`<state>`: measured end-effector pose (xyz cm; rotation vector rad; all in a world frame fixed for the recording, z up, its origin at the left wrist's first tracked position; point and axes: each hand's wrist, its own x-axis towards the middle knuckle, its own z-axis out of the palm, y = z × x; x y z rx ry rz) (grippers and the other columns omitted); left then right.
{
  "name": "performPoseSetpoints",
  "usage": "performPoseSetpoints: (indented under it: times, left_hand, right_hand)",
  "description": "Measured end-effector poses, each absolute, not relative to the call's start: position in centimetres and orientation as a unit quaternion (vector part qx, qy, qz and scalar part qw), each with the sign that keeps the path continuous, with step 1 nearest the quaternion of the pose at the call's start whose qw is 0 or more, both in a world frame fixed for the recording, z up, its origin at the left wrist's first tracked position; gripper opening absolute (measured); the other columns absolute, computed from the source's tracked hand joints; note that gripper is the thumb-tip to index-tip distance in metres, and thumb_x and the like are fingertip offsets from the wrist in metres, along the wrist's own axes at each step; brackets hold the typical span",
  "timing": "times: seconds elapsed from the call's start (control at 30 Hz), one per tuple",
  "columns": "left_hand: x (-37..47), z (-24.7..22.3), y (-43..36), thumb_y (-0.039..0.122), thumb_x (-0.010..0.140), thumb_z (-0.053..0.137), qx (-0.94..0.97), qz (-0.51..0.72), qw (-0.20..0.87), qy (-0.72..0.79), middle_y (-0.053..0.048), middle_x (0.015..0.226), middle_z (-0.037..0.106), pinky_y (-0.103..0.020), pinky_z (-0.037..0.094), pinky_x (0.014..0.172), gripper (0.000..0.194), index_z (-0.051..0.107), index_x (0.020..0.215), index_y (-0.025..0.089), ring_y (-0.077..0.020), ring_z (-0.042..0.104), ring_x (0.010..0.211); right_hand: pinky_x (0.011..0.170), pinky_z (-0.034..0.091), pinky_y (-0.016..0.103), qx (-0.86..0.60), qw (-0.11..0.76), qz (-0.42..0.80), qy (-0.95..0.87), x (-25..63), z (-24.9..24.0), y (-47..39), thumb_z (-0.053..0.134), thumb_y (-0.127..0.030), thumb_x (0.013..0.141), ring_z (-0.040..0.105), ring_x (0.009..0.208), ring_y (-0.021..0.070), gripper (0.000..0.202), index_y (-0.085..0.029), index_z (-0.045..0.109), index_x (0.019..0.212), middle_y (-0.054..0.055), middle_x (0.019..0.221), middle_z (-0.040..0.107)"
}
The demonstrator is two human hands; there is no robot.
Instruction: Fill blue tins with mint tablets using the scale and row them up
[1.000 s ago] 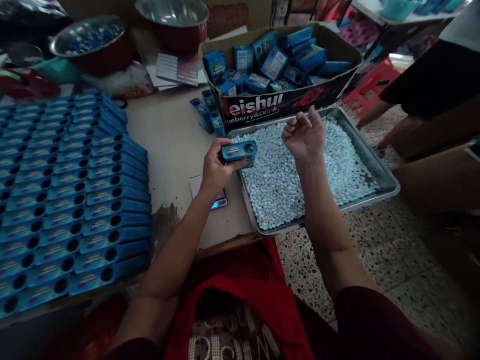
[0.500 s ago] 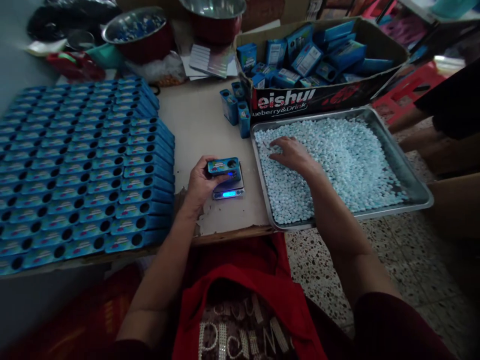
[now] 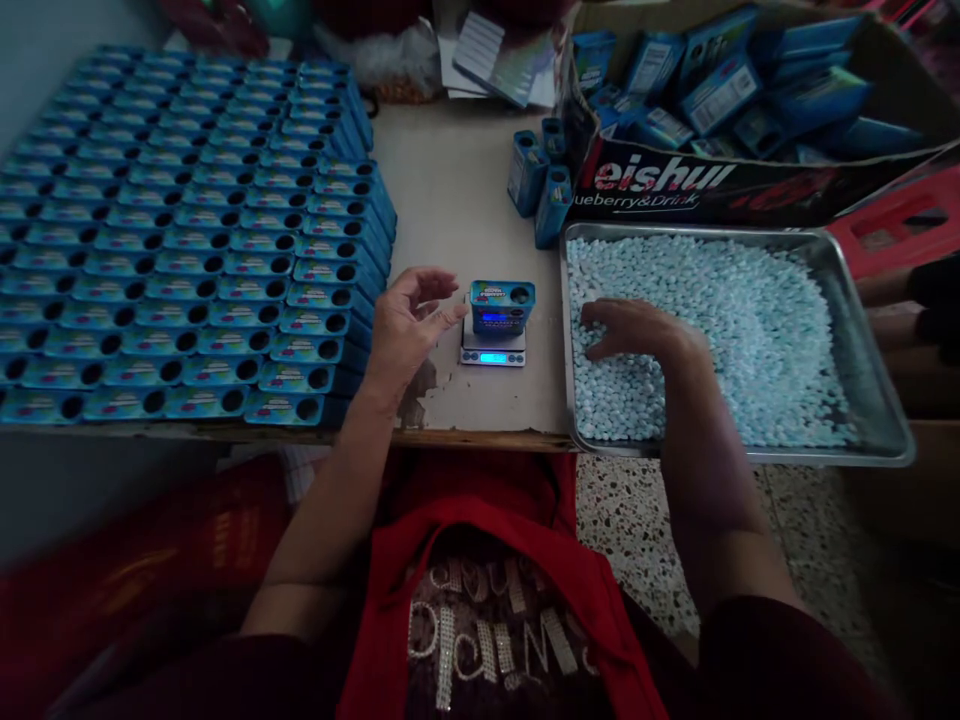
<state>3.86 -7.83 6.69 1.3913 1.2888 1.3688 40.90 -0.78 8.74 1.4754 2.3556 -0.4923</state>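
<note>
A small blue box (image 3: 502, 308) with a round hole in its top stands upright on a digital scale (image 3: 493, 357) whose display glows blue. My left hand (image 3: 409, 325) is just left of the box, fingers parted and curved, holding nothing. Over on the right, a metal tray (image 3: 877, 400) holds a wide layer of small pale-blue candies (image 3: 765, 340). At the tray's left part my right hand (image 3: 645, 330) rests low on the candies, its thumb apart from the curved fingers. No candy can be made out in its grasp.
Tight rows of blue boxes (image 3: 225, 260) fill the table's left side. Several loose boxes (image 3: 529, 170) stand behind the scale, beside a cardboard carton (image 3: 675, 200) of more boxes. A foil sheet (image 3: 499, 60) lies at the back. Another person's arm (image 3: 892, 300) is at the far right.
My left hand has let go of the blue box and drawn back left, leaving it on the scale. My right hand stays at the candies, lower in the tray. The view has shifted.
</note>
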Motion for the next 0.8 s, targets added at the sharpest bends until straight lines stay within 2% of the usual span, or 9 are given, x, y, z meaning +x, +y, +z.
performPoseSetpoints:
  times: [0.13, 0.23, 0.3, 0.37, 0.43, 0.53, 0.67, 0.73, 0.8]
  left_hand:
    - [4.0, 6.6, -7.9, 0.045, 0.084, 0.099, 0.563, 0.536, 0.369, 0.509, -0.006, 0.123, 0.084, -0.045, 0.064, 0.111, 0.047, 0.077, 0.120, 0.026, -0.0278, 0.080, 0.123]
    - [3.8, 6.4, -8.0, 0.044, 0.086, 0.098, 0.572, 0.535, 0.352, 0.513, -0.007, 0.125, 0.083, -0.047, 0.065, 0.112, 0.047, 0.076, 0.123, 0.026, -0.0285, 0.080, 0.125]
    - [3.7, 6.2, -8.0, 0.044, 0.086, 0.098, 0.576, 0.530, 0.347, 0.517, -0.008, 0.126, 0.083, -0.048, 0.065, 0.113, 0.049, 0.075, 0.126, 0.026, -0.0293, 0.080, 0.127]
    - [3.6, 6.0, -7.9, 0.045, 0.086, 0.098, 0.583, 0.525, 0.344, 0.517, -0.008, 0.127, 0.082, -0.050, 0.065, 0.114, 0.053, 0.074, 0.130, 0.027, -0.0300, 0.079, 0.129]
    - [3.5, 5.8, -7.6, 0.044, 0.085, 0.099, 0.590, 0.523, 0.341, 0.512, -0.008, 0.130, 0.080, -0.052, 0.065, 0.115, 0.059, 0.072, 0.135, 0.029, -0.0311, 0.078, 0.131]
    - [3.5, 5.3, -7.2, 0.043, 0.083, 0.101, 0.602, 0.516, 0.341, 0.505, -0.008, 0.135, 0.079, -0.054, 0.065, 0.116, 0.068, 0.069, 0.142, 0.031, -0.0328, 0.076, 0.134]
    - [3.8, 4.5, -6.6, 0.040, 0.080, 0.103, 0.613, 0.503, 0.356, 0.494, -0.009, 0.142, 0.077, -0.055, 0.065, 0.116, 0.078, 0.066, 0.148, 0.033, -0.0337, 0.074, 0.138]
    - [4.2, 3.9, -6.2, 0.039, 0.078, 0.105, 0.610, 0.501, 0.367, 0.492, -0.010, 0.144, 0.076, -0.055, 0.066, 0.115, 0.082, 0.065, 0.150, 0.033, -0.0340, 0.074, 0.137]
    - [4.8, 3.1, -5.7, 0.039, 0.075, 0.107, 0.604, 0.503, 0.380, 0.488, -0.010, 0.144, 0.075, -0.053, 0.066, 0.114, 0.085, 0.066, 0.149, 0.032, -0.0332, 0.076, 0.135]
  right_hand:
    - [0.086, 0.049, 0.036, 0.546, 0.132, -0.196, 0.804, 41.8, 8.5, 0.3, 0.086, -0.035, 0.085, 0.074, 0.100, 0.0293, 0.032, -0.027, 0.083, 0.115, 0.005, 0.106, 0.082]
    - [0.079, 0.048, 0.034, 0.574, 0.060, -0.244, 0.779, 43.9, 9.2, 0.8, 0.084, -0.032, 0.084, 0.069, 0.085, 0.0233, 0.018, -0.024, 0.082, 0.100, 0.003, 0.092, 0.077]
    - [0.072, 0.045, 0.033, 0.611, -0.008, -0.282, 0.739, 45.2, 9.8, 0.8, 0.082, -0.033, 0.087, 0.060, 0.074, 0.0196, 0.012, -0.023, 0.080, 0.094, 0.002, 0.080, 0.069]
    - [0.065, 0.041, 0.032, 0.646, -0.111, -0.338, 0.675, 45.8, 10.2, 0.7, 0.081, -0.035, 0.092, 0.052, 0.067, 0.0168, 0.014, -0.023, 0.076, 0.092, 0.001, 0.074, 0.062]
    - [0.062, 0.037, 0.031, 0.647, -0.243, -0.406, 0.598, 45.7, 10.5, 0.6, 0.081, -0.034, 0.095, 0.050, 0.065, 0.0147, 0.015, -0.023, 0.071, 0.093, 0.001, 0.076, 0.060]
    - [0.059, 0.031, 0.029, 0.594, -0.403, -0.491, 0.493, 44.9, 10.7, 0.9, 0.083, -0.032, 0.092, 0.048, 0.066, 0.0122, 0.019, -0.026, 0.065, 0.093, 0.001, 0.083, 0.060]
    - [0.059, 0.027, 0.030, 0.543, -0.457, -0.547, 0.444, 44.2, 10.6, 1.2, 0.079, -0.051, 0.095, 0.037, 0.063, 0.0133, 0.033, -0.028, 0.058, 0.087, -0.002, 0.075, 0.055]
    - [0.058, 0.024, 0.031, 0.516, -0.478, -0.557, 0.442, 44.2, 10.5, 1.1, 0.077, -0.063, 0.096, 0.027, 0.060, 0.0139, 0.043, -0.029, 0.055, 0.082, -0.005, 0.068, 0.044]
    - [0.057, 0.020, 0.032, 0.475, -0.502, -0.573, 0.440, 44.2, 10.2, 1.1, 0.080, -0.067, 0.093, 0.016, 0.058, 0.0142, 0.048, -0.030, 0.053, 0.078, -0.008, 0.062, 0.031]
